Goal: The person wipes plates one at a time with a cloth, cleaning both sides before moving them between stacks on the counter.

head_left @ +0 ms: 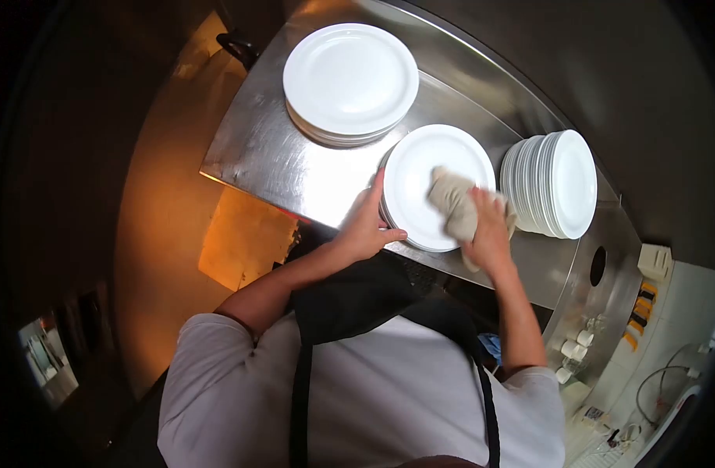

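A white plate (420,171) lies on top of a short stack on the steel counter, in front of me. My left hand (365,226) holds the stack's left edge, its thumb on the near rim and a finger along the side. My right hand (490,232) presses a beige cloth (455,204) onto the right part of the top plate; its fingers are bent over the cloth and somewhat blurred. The cloth hides part of the plate's rim.
Another stack of white plates (351,78) stands at the back left of the steel counter (256,148). A long row of plates (573,184) leans to the right. Small white cups (573,349) sit farther right, near a round hole in the steel.
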`<action>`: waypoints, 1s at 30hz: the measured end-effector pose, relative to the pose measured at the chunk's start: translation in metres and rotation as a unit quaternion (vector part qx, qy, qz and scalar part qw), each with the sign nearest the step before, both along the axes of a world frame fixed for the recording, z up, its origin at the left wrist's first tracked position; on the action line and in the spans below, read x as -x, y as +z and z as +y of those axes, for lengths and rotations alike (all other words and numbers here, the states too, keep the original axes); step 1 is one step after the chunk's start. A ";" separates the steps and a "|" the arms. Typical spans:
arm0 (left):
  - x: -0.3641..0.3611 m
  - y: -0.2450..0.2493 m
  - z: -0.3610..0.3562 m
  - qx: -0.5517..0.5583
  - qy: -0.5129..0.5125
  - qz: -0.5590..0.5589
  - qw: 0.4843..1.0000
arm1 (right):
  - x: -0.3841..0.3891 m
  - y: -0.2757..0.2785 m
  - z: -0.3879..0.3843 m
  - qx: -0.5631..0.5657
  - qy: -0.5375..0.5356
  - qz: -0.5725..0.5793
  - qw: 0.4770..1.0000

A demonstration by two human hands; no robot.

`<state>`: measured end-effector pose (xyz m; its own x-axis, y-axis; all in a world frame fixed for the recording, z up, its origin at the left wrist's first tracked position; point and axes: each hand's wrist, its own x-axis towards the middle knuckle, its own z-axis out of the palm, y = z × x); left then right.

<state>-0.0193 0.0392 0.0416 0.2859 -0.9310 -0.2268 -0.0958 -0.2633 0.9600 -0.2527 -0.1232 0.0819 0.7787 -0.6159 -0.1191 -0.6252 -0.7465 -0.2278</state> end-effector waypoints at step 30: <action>-0.015 0.000 -0.120 0.106 0.162 -0.170 0.966 | 0.006 -0.061 -0.003 -0.230 -0.376 -0.605 0.663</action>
